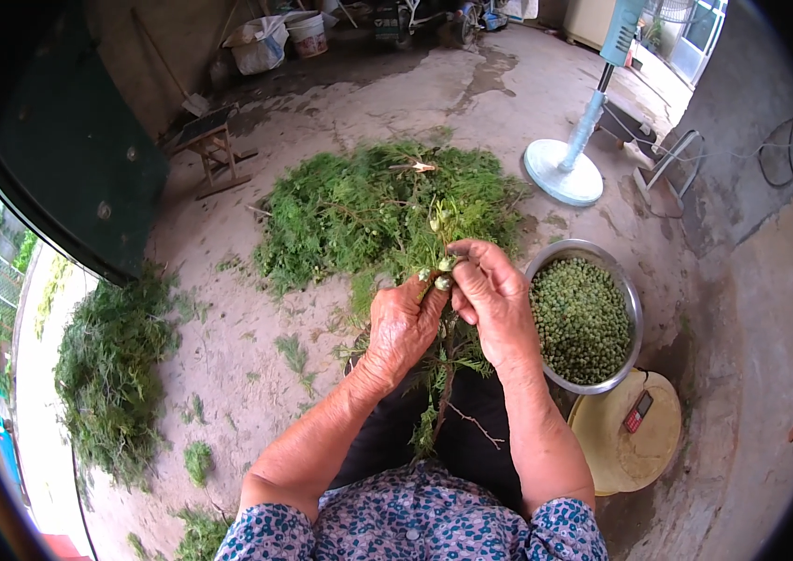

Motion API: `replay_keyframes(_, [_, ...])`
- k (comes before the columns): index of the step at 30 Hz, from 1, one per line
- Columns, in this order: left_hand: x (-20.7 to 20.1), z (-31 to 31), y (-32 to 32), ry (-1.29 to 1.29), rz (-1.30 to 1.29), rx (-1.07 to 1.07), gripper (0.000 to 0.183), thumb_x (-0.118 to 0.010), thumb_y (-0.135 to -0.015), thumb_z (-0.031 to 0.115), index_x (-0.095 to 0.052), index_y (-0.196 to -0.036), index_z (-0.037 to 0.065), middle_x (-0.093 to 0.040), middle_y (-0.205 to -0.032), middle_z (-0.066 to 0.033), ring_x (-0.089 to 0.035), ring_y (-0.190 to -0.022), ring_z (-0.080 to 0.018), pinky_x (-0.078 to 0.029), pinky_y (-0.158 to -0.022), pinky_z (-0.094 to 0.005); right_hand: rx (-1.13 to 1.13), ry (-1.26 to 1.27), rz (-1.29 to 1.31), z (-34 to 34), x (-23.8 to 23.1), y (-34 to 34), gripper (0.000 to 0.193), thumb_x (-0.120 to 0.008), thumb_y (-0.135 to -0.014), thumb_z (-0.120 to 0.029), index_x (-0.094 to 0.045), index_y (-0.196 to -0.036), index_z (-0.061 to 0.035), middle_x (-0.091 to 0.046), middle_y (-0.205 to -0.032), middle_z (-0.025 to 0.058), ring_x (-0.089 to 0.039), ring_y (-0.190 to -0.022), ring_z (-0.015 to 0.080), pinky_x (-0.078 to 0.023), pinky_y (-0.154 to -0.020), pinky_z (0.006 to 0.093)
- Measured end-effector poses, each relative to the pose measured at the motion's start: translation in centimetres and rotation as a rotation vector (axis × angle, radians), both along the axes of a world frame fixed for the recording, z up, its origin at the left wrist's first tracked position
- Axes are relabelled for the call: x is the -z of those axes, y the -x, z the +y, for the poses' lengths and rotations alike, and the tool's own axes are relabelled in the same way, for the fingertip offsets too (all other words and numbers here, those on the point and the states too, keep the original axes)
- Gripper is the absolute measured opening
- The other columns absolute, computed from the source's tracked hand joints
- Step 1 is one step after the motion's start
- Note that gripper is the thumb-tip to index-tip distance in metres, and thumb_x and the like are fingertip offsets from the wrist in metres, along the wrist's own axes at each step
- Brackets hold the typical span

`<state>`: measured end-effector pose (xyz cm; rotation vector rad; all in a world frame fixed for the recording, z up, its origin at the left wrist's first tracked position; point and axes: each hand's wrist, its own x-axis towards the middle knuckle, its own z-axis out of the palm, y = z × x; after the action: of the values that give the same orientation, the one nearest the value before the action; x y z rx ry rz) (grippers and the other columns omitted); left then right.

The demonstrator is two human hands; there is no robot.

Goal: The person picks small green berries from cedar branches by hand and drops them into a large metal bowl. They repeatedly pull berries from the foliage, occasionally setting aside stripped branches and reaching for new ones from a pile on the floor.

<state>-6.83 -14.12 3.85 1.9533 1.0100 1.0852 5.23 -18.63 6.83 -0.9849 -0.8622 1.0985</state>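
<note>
Over my lap I hold a leafy conifer branch (444,397), its woody stem running down between my knees. My left hand (402,327) is closed around the upper part of it, thumb pressed near a cluster of small green seed cones (443,280). My right hand (499,301) has its fingers curled in at the same cluster, thumb and forefinger closed on a green cone; the fingertips partly hide it. To the right of my right forearm stands a metal bowl (636,323) full of picked green cones (578,318).
A large heap of cut branches (312,224) covers the floor ahead; another pile (111,374) lies left by the doorway. Below the bowl, a red phone (637,413) rests on a round yellowish lid (649,458). A pedestal fan (564,173) and a wooden stool (212,145) stand farther off.
</note>
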Motion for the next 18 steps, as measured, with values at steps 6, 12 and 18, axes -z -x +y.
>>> replay_keyframes(6, [0.2, 0.2, -0.3, -0.081, 0.028, -0.009, 0.015, -0.057, -0.081, 0.016, -0.053, -0.073, 0.003, -0.052, -0.052, -0.0149, -0.055, -0.05, -0.0342, -0.042, -0.043, -0.0387, 0.082, -0.012, -0.435, 0.0, 0.1, 0.3, 0.018, -0.064, -0.075, -0.003, -0.057, -0.092, -0.0035, -0.056, -0.086, 0.0061, -0.056, -0.074, 0.0158, -0.046, -0.063, 0.0282])
replay_keyframes(12, [-0.3, 0.0, -0.7, -0.092, 0.027, -0.004, 0.013, -0.056, -0.08, 0.013, -0.053, -0.072, 0.004, -0.053, -0.055, -0.0161, -0.056, -0.053, -0.0345, -0.042, -0.045, -0.0397, 0.383, -0.348, -0.847, 0.2, 0.9, 1.1, 0.013, -0.058, -0.078, 0.003, -0.056, -0.09, -0.0028, -0.056, -0.079, 0.0037, -0.054, -0.061, 0.0114, -0.044, -0.052, 0.023])
replay_keyframes(18, [0.2, 0.4, -0.6, -0.075, 0.063, -0.06, 0.024, -0.057, -0.081, 0.016, -0.049, -0.064, 0.002, -0.051, -0.054, -0.0173, -0.054, -0.051, -0.0358, -0.041, -0.045, -0.0405, -0.061, -0.052, 0.482, -0.8, 1.1, -0.3, 0.011, -0.054, -0.084, -0.004, -0.053, -0.094, -0.0006, -0.055, -0.078, 0.0059, -0.052, -0.059, 0.0117, -0.04, -0.046, 0.022])
